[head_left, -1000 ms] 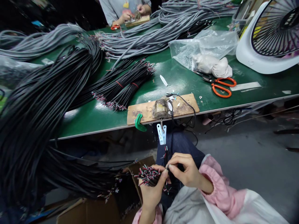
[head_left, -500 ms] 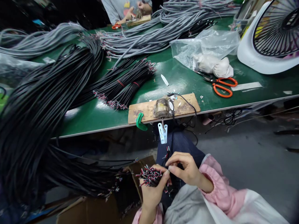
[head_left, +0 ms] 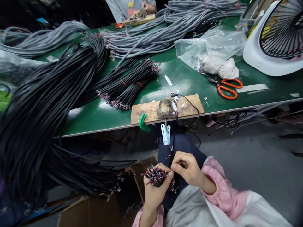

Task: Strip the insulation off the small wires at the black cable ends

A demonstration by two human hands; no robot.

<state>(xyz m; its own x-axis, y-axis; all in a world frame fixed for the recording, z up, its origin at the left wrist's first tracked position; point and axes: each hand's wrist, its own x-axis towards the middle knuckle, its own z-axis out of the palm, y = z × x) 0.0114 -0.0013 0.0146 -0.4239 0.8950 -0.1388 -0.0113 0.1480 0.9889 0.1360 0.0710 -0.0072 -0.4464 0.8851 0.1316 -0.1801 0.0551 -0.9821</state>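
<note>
My left hand (head_left: pixel 155 190) is wrapped round a bundle of black cables (head_left: pixel 155 176), whose cut ends show red, white and black wires. Thumb and fingers of my right hand (head_left: pixel 188 168) pinch together at the tip of my left thumb; what sits between them is too small to make out. A few more cable ends stick up just behind the hands. Above them, a light blue clothespin (head_left: pixel 165 134) hangs from the shaft of a small motor (head_left: pixel 165 108), which is mounted on a wooden board (head_left: pixel 144 113) at the table edge.
A green clamp (head_left: pixel 143 123) grips the board. Black cables (head_left: pixel 47 110) drape over the table's left side beside a cardboard box (head_left: pixel 78 211). Grey cables (head_left: pixel 142 41), orange-handled scissors (head_left: pixel 228 88), a plastic bag (head_left: pixel 210 44) and a fan (head_left: pixel 254 60) lie farther back. Across the table a person's hands (head_left: pixel 144 9) work.
The view has shifted slightly. My hands stay together at the bundle, with the right fingertips still pinched by the left thumb. The person opposite has moved their hands a little.
</note>
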